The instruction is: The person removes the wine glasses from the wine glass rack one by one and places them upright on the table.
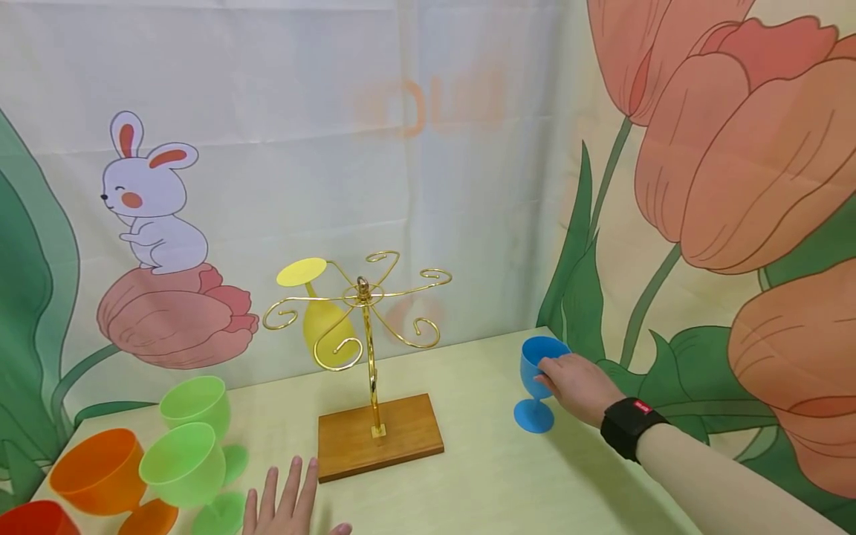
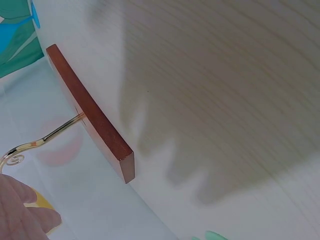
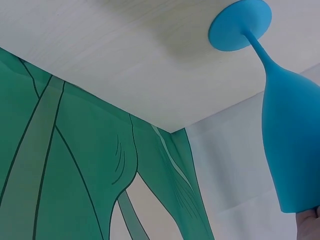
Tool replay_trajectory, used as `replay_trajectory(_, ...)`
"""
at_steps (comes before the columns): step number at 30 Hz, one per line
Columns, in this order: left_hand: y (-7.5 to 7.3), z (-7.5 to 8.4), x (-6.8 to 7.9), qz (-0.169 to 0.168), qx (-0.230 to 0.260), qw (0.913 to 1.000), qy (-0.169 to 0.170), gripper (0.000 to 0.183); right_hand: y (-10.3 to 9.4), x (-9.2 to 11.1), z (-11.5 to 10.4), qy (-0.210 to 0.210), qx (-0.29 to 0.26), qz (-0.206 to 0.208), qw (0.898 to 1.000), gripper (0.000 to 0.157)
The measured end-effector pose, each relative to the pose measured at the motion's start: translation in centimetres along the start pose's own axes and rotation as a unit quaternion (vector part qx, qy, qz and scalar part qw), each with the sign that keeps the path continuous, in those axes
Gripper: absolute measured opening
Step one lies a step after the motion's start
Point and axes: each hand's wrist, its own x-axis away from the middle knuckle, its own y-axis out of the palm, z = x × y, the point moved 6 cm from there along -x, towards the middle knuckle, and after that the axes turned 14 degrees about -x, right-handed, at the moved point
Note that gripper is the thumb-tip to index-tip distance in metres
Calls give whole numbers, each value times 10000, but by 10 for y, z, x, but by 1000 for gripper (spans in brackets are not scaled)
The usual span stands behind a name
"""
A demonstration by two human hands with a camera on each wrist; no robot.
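Observation:
A blue plastic goblet (image 1: 535, 379) stands upright at the right of the table, and my right hand (image 1: 583, 388) grips its bowl near the rim. In the right wrist view the goblet's foot (image 3: 240, 25) is close to the tabletop; whether it touches, I cannot tell. My left hand (image 1: 286, 501) is held over the table's front with fingers spread, holding nothing. Just beyond it is a gold wire rack (image 1: 371, 357) on a wooden base (image 1: 381, 438), its curled arms fanning out. From a left arm a yellow goblet (image 1: 328, 331) hangs upside down.
At the left of the table (image 1: 468, 490) stand two light green goblets (image 1: 183, 464), an orange goblet (image 1: 100, 472) and a red goblet (image 1: 36, 520), partly cut off. Printed cloth walls (image 1: 468, 186) close off the back and right.

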Motion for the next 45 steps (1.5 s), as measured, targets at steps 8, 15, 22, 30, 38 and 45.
replay_trajectory(8,2,0,1,132,11,9999,24,95,-8,-6,-5,90,-1,228,9997,14)
replay_trajectory(15,3,0,1,44,5,10000,-55,94,-18,-25,-35,142,-625,282,9975,53)
replay_trajectory(22,4,-2,3,221,43,9997,-60,94,-32,-52,-89,-618,-1075,567,9907,74)
replay_trajectory(30,8,-3,6,18,-11,9999,-144,92,-42,-80,-145,-1732,-1218,940,9728,86)
replay_trajectory(38,8,-5,8,-94,-88,9996,-237,91,-44,-99,-176,-2618,-1056,884,9553,77)
replay_trajectory(45,12,-8,12,173,-91,9996,-209,89,-42,-107,-185,-2821,-969,823,9509,70)
